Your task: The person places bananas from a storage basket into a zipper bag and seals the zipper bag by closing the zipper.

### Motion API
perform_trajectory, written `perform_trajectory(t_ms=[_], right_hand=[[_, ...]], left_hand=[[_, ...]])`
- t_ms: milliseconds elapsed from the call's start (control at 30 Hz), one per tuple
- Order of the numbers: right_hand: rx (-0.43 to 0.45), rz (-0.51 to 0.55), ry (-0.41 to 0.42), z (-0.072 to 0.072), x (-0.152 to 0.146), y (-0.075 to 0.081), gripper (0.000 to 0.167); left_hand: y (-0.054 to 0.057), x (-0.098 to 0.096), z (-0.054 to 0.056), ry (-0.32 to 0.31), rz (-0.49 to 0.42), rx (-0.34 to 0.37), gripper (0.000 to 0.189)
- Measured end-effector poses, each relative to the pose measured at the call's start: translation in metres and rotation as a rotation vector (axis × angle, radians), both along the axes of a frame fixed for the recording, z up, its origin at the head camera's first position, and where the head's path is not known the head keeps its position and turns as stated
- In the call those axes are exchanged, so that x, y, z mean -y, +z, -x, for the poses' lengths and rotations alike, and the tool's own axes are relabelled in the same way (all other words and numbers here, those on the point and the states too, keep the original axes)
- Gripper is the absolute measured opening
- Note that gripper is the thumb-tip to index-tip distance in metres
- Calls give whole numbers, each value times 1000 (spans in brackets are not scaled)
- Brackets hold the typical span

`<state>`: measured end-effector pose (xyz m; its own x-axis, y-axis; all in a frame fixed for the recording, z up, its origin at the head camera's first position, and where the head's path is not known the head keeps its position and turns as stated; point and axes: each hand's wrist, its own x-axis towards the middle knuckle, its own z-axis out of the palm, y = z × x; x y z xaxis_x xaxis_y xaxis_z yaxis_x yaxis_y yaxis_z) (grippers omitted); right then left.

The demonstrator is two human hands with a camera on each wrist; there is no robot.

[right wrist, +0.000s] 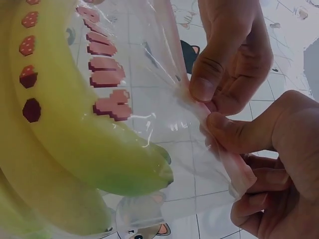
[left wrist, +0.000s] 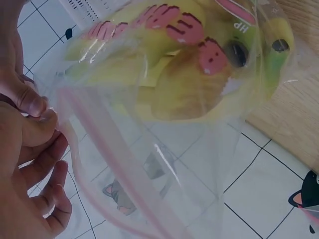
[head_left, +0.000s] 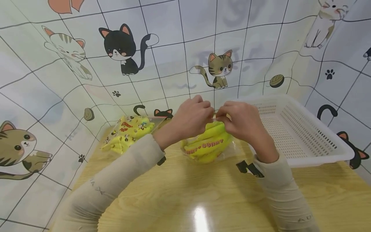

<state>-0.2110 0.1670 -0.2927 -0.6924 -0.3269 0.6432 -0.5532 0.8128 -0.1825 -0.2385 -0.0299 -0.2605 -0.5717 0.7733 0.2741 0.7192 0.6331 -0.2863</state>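
A clear zip bag [head_left: 229,151] with a bunch of yellow bananas [head_left: 207,146] inside stands on the wooden table in the head view. Pink lettering and strawberry prints run across the plastic. My left hand [head_left: 194,116] pinches the bag's top edge between thumb and fingers. Close beside it, my right hand [head_left: 243,120] pinches the same edge; the right wrist view shows the two thumbs [right wrist: 229,130] nearly meeting on it. In the left wrist view the pink zip strip [left wrist: 102,142] slants down, and the bag's mouth edge bows away from it.
To the left lies another clear bag [head_left: 127,133] with cartoon prints and yellow contents. A white perforated basket [head_left: 316,159] stands on the right. Behind the table [head_left: 162,199] rises a wall covering [head_left: 174,64] with cats and grid lines. Small black pieces [head_left: 249,169] show near my right cuff.
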Motion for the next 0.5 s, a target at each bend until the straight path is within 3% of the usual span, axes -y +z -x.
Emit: perform_trajectory(t_ms=[167, 500], right_hand=[[14, 25, -61, 0, -11, 4, 10], [80, 47, -141, 0, -39, 6, 7]], left_hand=[[-1, 16, 6, 50, 13, 20, 12], [-15, 67, 22, 115, -36, 94, 9]])
